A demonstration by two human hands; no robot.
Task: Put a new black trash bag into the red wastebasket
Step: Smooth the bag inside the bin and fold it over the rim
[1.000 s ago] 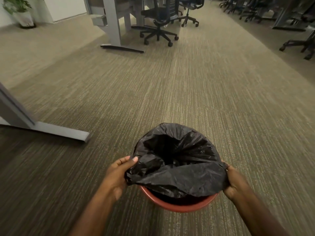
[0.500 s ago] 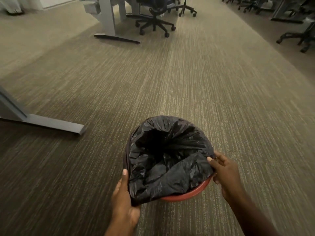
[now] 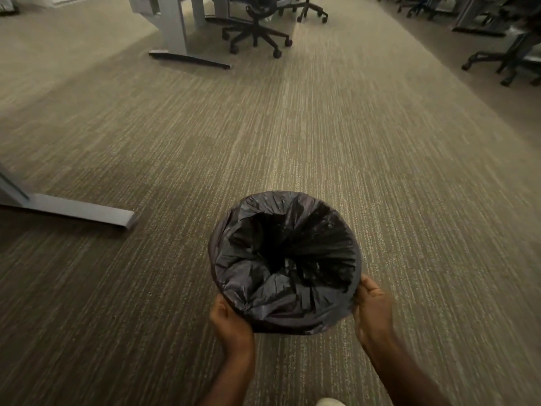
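Since the earlier frames the near edge of the black trash bag (image 3: 285, 259) has been drawn down over the front of the wastebasket, so the red rim that showed before is now wholly covered, and both hands have dropped to the near side.

In the head view, the bag lines the wastebasket, its mouth stretched round and folded over the rim, the crinkled plastic sagging into a dark hollow. The left hand (image 3: 231, 320) has its grip closed on the bag's lower left edge; the right hand (image 3: 372, 310) has its grip curled on the lower right edge. The lined basket stands on the striped carpet (image 3: 292, 136). A grey desk leg (image 3: 79, 210) lies to the left, well apart. Office chairs (image 3: 257, 27) stand far off.
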